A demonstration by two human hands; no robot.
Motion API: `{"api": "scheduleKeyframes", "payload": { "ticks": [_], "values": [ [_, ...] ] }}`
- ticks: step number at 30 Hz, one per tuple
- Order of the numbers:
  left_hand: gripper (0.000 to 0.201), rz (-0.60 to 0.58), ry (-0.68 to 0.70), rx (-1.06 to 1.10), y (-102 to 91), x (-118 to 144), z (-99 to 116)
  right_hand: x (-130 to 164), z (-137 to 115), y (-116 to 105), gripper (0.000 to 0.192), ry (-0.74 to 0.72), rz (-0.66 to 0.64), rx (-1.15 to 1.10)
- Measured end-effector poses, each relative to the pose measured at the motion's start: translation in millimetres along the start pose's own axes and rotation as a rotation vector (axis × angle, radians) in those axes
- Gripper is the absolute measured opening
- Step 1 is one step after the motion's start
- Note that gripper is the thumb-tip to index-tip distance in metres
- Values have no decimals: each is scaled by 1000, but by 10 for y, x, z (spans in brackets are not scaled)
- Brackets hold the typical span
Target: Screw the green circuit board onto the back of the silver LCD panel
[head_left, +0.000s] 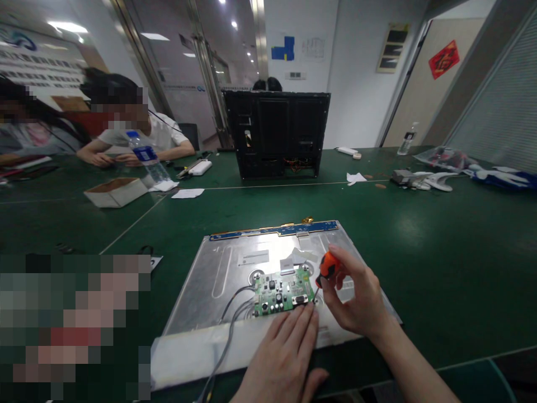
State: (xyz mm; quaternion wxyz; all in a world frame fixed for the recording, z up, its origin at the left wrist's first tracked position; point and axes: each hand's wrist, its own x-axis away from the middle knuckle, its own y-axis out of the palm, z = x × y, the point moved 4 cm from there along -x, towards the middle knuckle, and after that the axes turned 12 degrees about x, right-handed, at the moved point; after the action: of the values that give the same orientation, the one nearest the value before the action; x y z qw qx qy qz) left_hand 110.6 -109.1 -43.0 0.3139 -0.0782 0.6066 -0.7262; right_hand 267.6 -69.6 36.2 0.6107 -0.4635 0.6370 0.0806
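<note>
orange plastic fills my right hand (356, 299): my fingers are closed around the handle of a small screwdriver (326, 268), its shaft slanting down to the right near corner of the green circuit board (284, 292). my left hand (283, 358) holds nothing; it lies flat with the fingers stretched out, their tips touching the near edge of the board just beside the screwdriver's tip. the board sits on the silver metal back of a flat panel (218, 280), and grey cables (235, 310) run from its left side toward me, over the white strip (188, 350) along the panel's near edge. a blue strip (272, 230) runs along the panel's far edge. the panel rests on a green table (419, 235). farther off stands a black monitor shell (277, 134) with its back open. at the far left a person leans on the table, with a water bottle (146, 159) and a low cardboard box (115, 191) near them.
</note>
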Motion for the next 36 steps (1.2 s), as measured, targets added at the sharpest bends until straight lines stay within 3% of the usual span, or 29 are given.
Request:
{"api": "scheduleKeyframes", "payload": {
  "ticks": [12, 25, 36],
  "values": [
    [64, -24, -17, 5, -11, -18, 13, -4, 20, -9, 44, 13, 27, 98],
    [62, -4, -4, -3, -23, -21, 23, 30, 34, -5, 51, 70, 10, 38],
    [66, -4, -17, 18, -7, -5, 6, -20, 23, -11, 46, 0, 25, 79]
  ]
}}
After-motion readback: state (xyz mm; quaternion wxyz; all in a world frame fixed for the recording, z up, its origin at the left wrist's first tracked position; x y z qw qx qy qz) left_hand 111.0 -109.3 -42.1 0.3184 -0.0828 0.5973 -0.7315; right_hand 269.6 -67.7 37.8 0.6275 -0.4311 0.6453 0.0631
